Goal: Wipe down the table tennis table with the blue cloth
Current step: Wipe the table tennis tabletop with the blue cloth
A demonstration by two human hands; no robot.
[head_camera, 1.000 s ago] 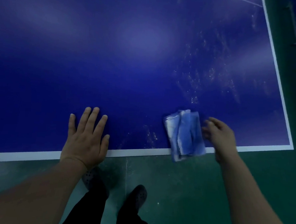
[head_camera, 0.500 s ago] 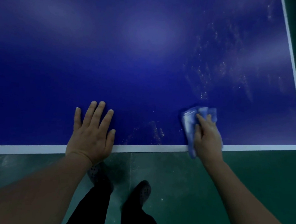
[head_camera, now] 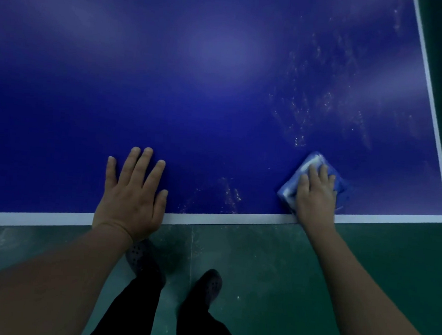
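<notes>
The dark blue table tennis table with white edge lines fills the upper view. A folded blue cloth lies flat near the table's front right corner. My right hand lies on top of it with straight fingers, pressing it onto the surface. My left hand rests flat on the table by the front edge, fingers spread and holding nothing. Whitish dusty speckles mark the surface beyond the cloth, and a smaller patch sits between my hands.
The table's white front line and right side line meet at the corner on the right. Below is green floor, where my dark-trousered legs and shoes stand close to the table edge.
My right hand came from beside the cloth onto it and now presses it flat, a little further onto the table and turned. My left hand stayed flat in place.
</notes>
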